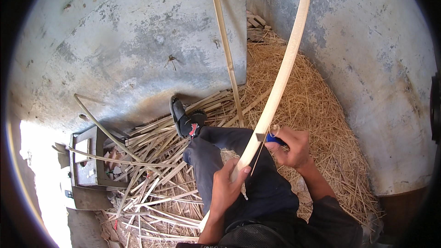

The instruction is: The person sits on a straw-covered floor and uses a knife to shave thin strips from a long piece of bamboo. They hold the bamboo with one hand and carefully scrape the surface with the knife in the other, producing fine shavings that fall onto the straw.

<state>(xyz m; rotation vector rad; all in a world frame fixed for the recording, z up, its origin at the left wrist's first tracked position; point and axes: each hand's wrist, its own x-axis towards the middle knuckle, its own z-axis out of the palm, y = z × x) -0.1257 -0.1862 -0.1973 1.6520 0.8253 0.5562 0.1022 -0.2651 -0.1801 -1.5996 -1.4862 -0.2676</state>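
Observation:
A long pale bamboo strip [281,80] slants up and away from my lap, its far end against the wall's background. My left hand [225,184] is closed around its lower part, thumb on top. In my closed right hand [295,148] is a knife [275,140] with a blue handle. Its short blade lies against the strip's right edge, a little above my left hand. A thin sliver [257,160] hangs beside the strip below the blade, and a small curl of shaving shows by my right fingers.
Bamboo shavings [317,110] heap up on the right. Many split strips [161,202] lie across the floor at left, near a wooden box [87,158]. Another strip [225,41] leans on the worn grey-blue wall [115,32]. My shod foot [183,121] rests near that wall.

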